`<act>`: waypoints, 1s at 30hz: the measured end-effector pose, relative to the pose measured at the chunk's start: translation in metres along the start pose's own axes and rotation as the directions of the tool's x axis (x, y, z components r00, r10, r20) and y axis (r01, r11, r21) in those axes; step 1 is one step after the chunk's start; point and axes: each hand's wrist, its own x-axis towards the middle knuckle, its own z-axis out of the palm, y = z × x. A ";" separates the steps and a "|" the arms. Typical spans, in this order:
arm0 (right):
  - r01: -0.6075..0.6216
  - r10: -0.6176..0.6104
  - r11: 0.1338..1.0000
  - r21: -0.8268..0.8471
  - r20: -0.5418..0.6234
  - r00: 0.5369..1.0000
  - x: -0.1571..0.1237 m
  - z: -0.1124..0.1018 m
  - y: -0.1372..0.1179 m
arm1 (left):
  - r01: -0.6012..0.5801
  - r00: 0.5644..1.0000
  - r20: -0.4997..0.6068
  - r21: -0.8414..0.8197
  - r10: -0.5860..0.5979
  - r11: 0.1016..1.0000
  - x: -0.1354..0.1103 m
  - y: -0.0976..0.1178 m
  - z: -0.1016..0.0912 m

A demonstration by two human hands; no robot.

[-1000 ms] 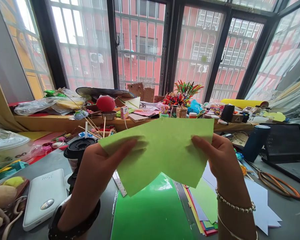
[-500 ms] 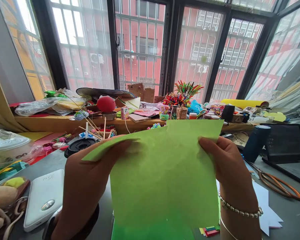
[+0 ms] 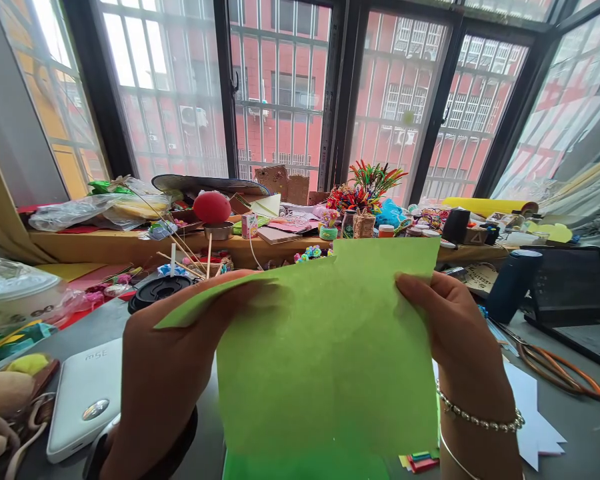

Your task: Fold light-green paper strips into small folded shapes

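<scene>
A sheet of light green paper (image 3: 325,360) hangs upright in front of me, held up between both hands. My left hand (image 3: 180,353) grips its upper left part, where the paper bends over the thumb in a flap. On the upper right edge, my right hand (image 3: 450,320) pinches the sheet with the thumb in front and the fingers behind. The top edge has a small step near its middle, and faint creases show on the surface. Below the sheet lies a darker green flat thing (image 3: 305,467), partly hidden by the paper.
A white power bank (image 3: 85,400) lies at left, near a black cup lid (image 3: 160,290). Orange-handled scissors (image 3: 560,363), white paper pieces (image 3: 525,407) and a dark blue bottle (image 3: 513,287) are at right. Craft supplies crowd the windowsill (image 3: 105,248) behind.
Both hands and the green paper have shifted very slightly to the left. The grip of each hand looks the same.
</scene>
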 end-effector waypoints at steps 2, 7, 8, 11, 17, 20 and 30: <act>0.010 -0.010 1.000 -0.022 0.002 1.000 0.002 -0.001 0.001 | -0.021 0.997 -0.070 0.015 0.022 1.000 -0.002 0.003 0.001; 0.153 -0.174 0.974 -0.167 -0.120 0.977 0.003 0.001 0.007 | 0.163 0.979 0.128 -0.019 -0.159 0.986 0.003 0.002 0.001; 0.205 -0.243 0.954 -0.218 -0.166 0.956 0.002 0.003 0.007 | 0.193 0.959 0.224 -0.058 -0.175 0.980 0.005 0.000 0.002; 0.336 -0.403 0.866 -0.370 -0.118 0.908 -0.006 0.010 0.003 | 0.259 0.888 0.416 -0.106 -0.193 0.960 0.009 -0.010 0.007; 0.467 -0.287 0.831 -0.302 0.486 0.825 -0.008 0.016 0.000 | 0.311 0.855 0.482 -0.182 -0.191 0.933 0.008 -0.023 0.019; 0.496 -0.441 0.819 -0.288 0.238 0.866 0.002 0.018 0.007 | 0.300 0.851 0.509 -0.262 -0.132 0.917 0.005 -0.022 0.021; 0.339 -0.266 0.835 -0.433 0.222 0.938 0.006 0.022 0.013 | -0.023 0.937 0.334 -0.237 0.103 0.971 0.012 -0.023 0.025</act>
